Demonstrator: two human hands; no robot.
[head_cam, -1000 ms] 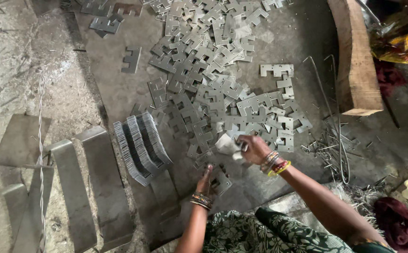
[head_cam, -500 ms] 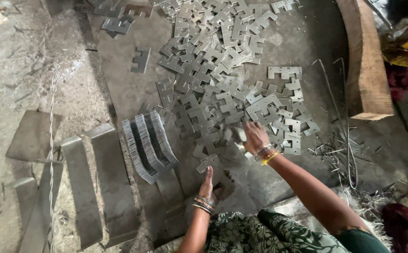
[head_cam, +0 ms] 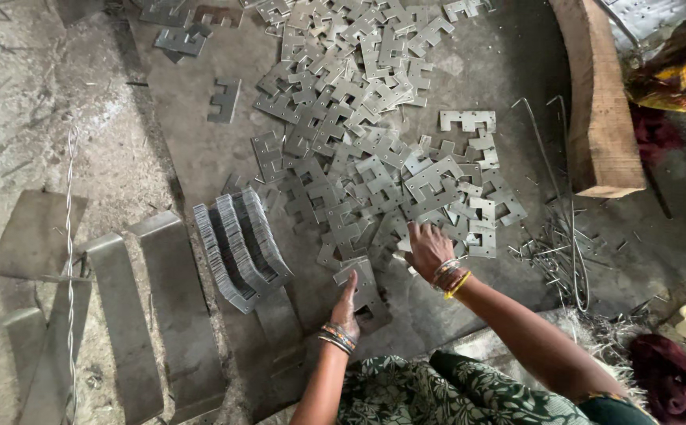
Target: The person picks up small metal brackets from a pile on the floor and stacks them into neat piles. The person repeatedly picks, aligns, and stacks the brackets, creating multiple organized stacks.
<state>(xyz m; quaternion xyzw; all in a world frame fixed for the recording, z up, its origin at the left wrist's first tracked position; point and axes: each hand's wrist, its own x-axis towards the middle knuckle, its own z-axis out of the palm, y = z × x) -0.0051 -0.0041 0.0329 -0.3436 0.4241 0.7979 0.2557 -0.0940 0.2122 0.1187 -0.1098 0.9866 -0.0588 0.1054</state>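
Beside the stacked plates (head_cam: 241, 244), left hand (head_cam: 347, 311) steadies a stamped plate (head_cam: 367, 291).

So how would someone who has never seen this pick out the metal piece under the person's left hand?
Start at the wide scatter of flat grey notched plates across the dark floor, then drop to its near edge, just right of the neat upright row of stacked plates. There the left hand rests on a small pile of plates. Unlike its loose neighbours, it lies stacked and apart from the scatter.
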